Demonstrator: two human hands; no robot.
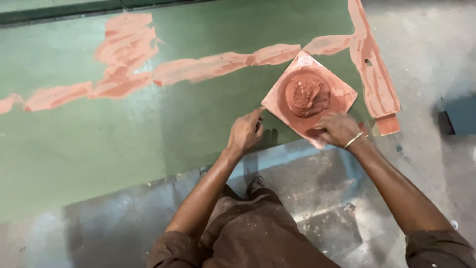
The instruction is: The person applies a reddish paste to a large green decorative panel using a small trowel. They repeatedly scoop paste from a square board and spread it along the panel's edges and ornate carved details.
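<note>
A square reddish-brown mould lies tilted like a diamond on the green table, near its front edge. A round hollow in the mould holds a lump of wet brown clay. My left hand rests on the table, its fingertips touching the mould's left corner. My right hand, with a thin bangle on the wrist, presses on the mould's near corner, fingers curled over the edge.
The green table carries long pale clay smears across its middle and a clay-coated strip along its right side. A dark box sits on the grey floor at the right. My feet and brown clothing show below.
</note>
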